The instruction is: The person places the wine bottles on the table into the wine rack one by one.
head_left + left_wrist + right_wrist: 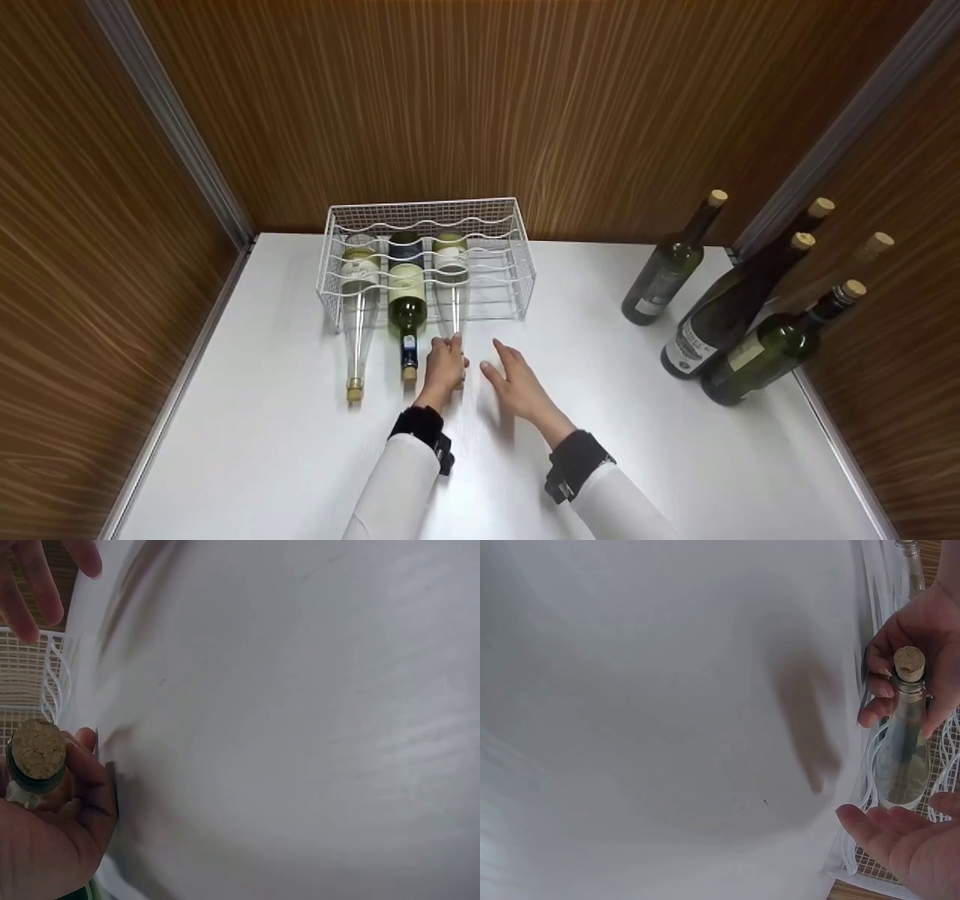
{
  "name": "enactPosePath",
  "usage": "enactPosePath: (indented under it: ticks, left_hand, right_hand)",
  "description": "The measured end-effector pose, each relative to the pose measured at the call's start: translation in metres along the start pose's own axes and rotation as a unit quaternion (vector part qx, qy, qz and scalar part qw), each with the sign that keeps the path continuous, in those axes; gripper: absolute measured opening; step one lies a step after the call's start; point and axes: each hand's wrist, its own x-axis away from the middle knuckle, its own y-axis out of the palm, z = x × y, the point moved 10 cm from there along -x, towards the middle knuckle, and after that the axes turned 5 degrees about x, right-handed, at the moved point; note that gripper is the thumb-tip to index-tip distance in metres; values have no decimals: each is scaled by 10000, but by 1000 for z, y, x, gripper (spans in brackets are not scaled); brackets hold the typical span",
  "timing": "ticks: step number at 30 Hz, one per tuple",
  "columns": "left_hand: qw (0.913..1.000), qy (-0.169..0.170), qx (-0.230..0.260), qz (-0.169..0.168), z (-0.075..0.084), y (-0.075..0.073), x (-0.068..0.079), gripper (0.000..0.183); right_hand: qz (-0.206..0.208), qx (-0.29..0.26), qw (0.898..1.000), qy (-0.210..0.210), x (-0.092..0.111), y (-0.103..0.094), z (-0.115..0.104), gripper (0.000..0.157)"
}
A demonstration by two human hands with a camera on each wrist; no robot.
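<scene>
A white wire rack (525, 277) with wavy bars stands at the back of the white table. Three corked wine bottles lie in it side by side, necks toward me. The left one is a clear bottle (360, 315), the middle one a green bottle (407, 309), the right one another clear bottle (451, 300). My left hand (446, 367) grips the right clear bottle by its neck, and its cork (39, 750) shows in the left wrist view. Just to the right, my right hand (521, 386) is held open, fingers spread, apart from the bottle.
Several corked bottles stand upright on the right side, among them a dark bottle (664, 277), a tall bottle with a white label (709, 330) and a green bottle (776, 349). Wood-patterned panels (600, 112) enclose the table (285, 450) at the back and sides.
</scene>
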Motion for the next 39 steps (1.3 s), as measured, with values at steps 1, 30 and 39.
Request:
enactPosePath:
  ticks: [1, 30, 39]
  left_hand:
    - [9999, 73, -148, 46, 2, -1, 0, 31]
    - [9820, 615, -1772, 213, 23, -9, -1, 32]
    - [9746, 827, -2035, 438, 20, -11, -2, 34]
  right_hand:
    - [3, 1, 10000, -13, 0, 0, 0, 58]
    - [72, 222, 9990, -376, -5, 0, -13, 62]
    - [104, 208, 9993, -289, -3, 1, -9, 61]
